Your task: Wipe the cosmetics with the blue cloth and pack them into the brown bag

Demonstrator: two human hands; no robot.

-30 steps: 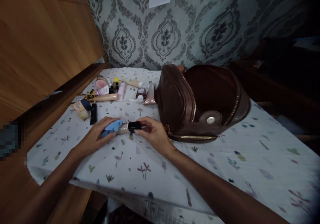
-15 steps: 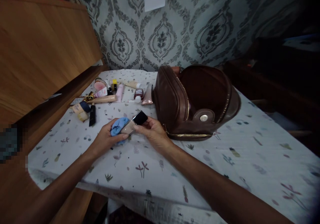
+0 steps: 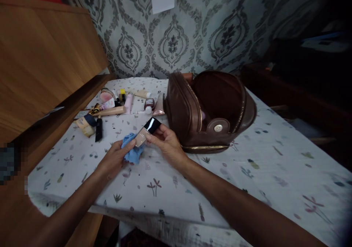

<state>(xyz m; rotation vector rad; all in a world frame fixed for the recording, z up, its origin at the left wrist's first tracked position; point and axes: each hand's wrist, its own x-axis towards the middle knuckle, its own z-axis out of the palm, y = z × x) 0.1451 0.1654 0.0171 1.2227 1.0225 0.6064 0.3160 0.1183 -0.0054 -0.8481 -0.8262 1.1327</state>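
A beige foundation bottle (image 3: 141, 137) with a shiny black cap (image 3: 152, 125) is tilted above the table, cap toward the upper right. My right hand (image 3: 169, 142) grips it near the cap, thumb on its front. My left hand (image 3: 117, 156) is closed on a crumpled blue cloth (image 3: 133, 153), which it presses to the bottle's lower end, with the thumb by the glass. Just behind my right hand stands a brown toiletry bag (image 3: 211, 111), its top unzipped and gaping; the inside is mostly dark.
Several cosmetics lie at the back left, among them a pink tube (image 3: 128, 104), a black tube (image 3: 98, 129) and a cream-coloured jar (image 3: 85, 125). A wooden panel (image 3: 52, 48) borders the left side. The patterned tablecloth (image 3: 176, 188) covers the table.
The bottle has turned so its front shows more, and its cap sits slightly higher. The blue cloth has loosened and hangs lower behind it. The whole view has shifted a little.
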